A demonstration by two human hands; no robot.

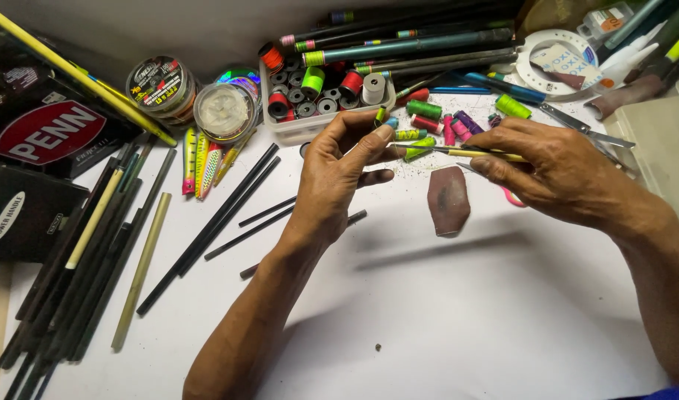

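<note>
White paper covered the surface [443, 311], crowded at its far edge and left side with thread spools [425, 110], line reels and dark rod blanks [95, 252]. Above its middle, both hands pinched one thin rod [458, 152], apparently to steady it: the left hand [339, 178] nipped the left tip between thumb and fingers, the right hand [554, 174] closed around the yellow part. Its long axis ran left to right, nearly level, above a brown sandpaper scrap [448, 200].

A thin yellow rod [482, 154] with a dark metallic tip lies level, held above the white table [458, 318] toward its far edge, each end pinched in a hand. Under it, flat on the table, sits a worn reddish-brown sandpaper scrap [448, 200].
</note>
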